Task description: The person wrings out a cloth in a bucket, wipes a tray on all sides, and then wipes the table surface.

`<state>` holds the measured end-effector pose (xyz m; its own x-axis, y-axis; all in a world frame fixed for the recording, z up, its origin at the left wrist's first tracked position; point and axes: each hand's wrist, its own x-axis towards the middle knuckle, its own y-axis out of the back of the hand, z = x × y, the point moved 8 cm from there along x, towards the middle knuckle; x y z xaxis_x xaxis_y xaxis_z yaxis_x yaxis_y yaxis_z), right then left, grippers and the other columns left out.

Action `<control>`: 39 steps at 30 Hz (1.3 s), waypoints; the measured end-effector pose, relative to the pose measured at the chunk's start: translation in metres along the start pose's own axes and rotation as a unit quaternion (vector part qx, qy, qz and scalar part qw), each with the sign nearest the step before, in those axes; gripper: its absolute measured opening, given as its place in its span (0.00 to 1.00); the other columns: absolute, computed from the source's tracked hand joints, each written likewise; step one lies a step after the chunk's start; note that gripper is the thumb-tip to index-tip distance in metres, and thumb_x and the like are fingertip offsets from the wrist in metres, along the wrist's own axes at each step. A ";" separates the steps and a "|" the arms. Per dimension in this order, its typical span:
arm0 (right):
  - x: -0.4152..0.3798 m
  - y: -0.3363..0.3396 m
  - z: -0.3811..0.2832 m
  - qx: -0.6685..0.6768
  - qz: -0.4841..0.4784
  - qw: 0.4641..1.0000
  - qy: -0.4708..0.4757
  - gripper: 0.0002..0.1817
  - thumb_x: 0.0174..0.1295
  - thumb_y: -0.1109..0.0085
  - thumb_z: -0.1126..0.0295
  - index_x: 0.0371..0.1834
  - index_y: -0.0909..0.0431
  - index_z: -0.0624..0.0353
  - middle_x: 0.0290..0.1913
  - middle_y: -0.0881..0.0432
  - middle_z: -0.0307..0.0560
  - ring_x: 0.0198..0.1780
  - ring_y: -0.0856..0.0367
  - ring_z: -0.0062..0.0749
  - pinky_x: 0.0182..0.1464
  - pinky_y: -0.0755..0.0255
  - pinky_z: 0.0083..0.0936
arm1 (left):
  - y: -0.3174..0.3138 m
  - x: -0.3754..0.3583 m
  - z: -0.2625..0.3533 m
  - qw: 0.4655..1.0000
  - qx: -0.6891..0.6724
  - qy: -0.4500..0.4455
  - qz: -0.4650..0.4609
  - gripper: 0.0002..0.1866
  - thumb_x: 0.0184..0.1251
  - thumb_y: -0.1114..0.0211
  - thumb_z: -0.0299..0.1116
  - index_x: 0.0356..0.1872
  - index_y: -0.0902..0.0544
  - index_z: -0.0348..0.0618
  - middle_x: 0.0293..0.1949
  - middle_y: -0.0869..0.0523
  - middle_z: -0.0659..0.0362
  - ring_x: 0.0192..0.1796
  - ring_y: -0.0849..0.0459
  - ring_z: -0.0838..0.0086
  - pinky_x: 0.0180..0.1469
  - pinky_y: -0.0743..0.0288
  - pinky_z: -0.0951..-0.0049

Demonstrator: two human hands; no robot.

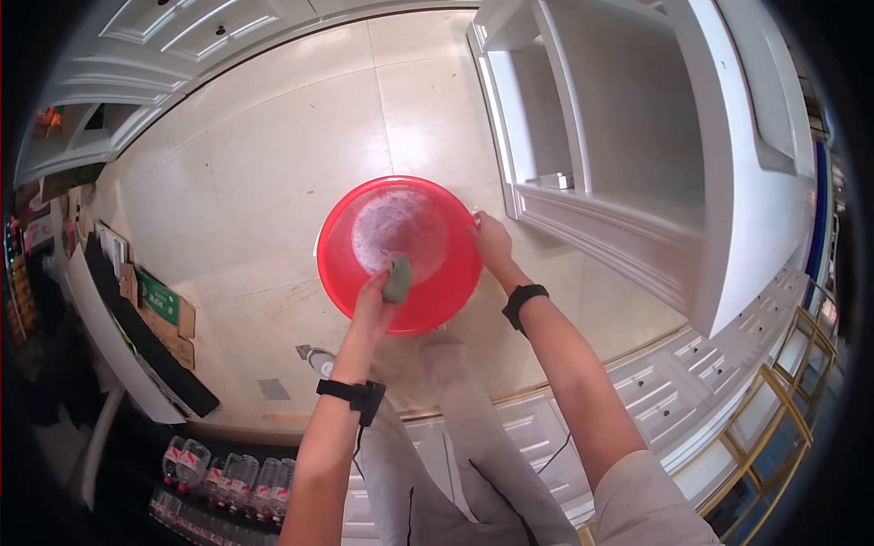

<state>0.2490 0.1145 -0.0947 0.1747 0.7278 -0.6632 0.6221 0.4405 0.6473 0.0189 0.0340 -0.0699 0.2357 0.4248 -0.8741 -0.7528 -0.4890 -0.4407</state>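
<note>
Our left hand (371, 308) pinches 1 green cloth (397, 279) over the red basin (401, 317). Our right hand (492, 241) grips its rim.

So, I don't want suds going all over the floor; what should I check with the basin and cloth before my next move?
1. Left hand has hold of the green cloth: ok.
2. Cloth is over the red basin, not beyond its rim: ok.
3. Right hand is at the basin's rim to steady it: ok.
4. Suds are inside the basin: ok.
5. Wrists are bare: not ok; there is a black left wristband and a black right wristband.
6. Cloth is free of dripping water: cannot tell.
</note>
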 end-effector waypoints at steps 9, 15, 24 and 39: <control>-0.103 -0.006 -0.116 0.223 -0.113 0.953 0.170 0.18 0.60 0.46 0.64 0.50 0.30 0.62 0.39 0.21 0.51 0.42 0.21 0.38 0.41 0.25 0.31 | -0.053 -0.050 0.032 0.997 0.034 -0.070 -0.017 0.19 0.66 0.52 0.24 0.59 0.33 0.43 0.52 0.24 0.55 0.54 0.25 0.69 0.50 0.26 0.67; -0.152 0.003 -0.126 0.476 -0.100 0.868 0.098 0.19 0.57 0.43 0.67 0.49 0.31 0.63 0.34 0.23 0.44 0.37 0.23 0.26 0.36 0.26 0.25 | -0.077 -0.115 0.074 0.962 0.252 -0.082 -0.064 0.22 0.60 0.45 0.20 0.57 0.31 0.46 0.46 0.25 0.59 0.48 0.24 0.74 0.45 0.25 0.74; -0.290 0.112 -0.202 0.364 -0.158 0.874 0.282 0.19 0.56 0.42 0.71 0.52 0.29 0.59 0.43 0.24 0.42 0.46 0.27 0.25 0.49 0.33 0.23 | -0.129 -0.261 0.121 0.682 0.628 -0.343 -0.153 0.14 0.49 0.31 0.23 0.35 0.27 0.43 0.37 0.28 0.61 0.41 0.27 0.75 0.39 0.29 0.77; -0.491 0.258 -0.250 0.221 0.072 0.846 0.479 0.23 0.57 0.41 0.63 0.54 0.31 0.58 0.46 0.24 0.49 0.53 0.28 0.38 0.55 0.36 0.34 | -0.245 -0.499 0.121 0.689 0.560 -0.395 -0.235 0.06 0.62 0.39 0.29 0.35 0.27 0.42 0.33 0.26 0.63 0.40 0.27 0.82 0.37 0.31 0.80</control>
<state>0.1330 0.0023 0.4919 -0.2943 0.9427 0.1572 0.9090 0.2253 0.3507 0.0111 0.0343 0.4990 0.5401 0.8345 -0.1092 -0.8141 0.5509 0.1835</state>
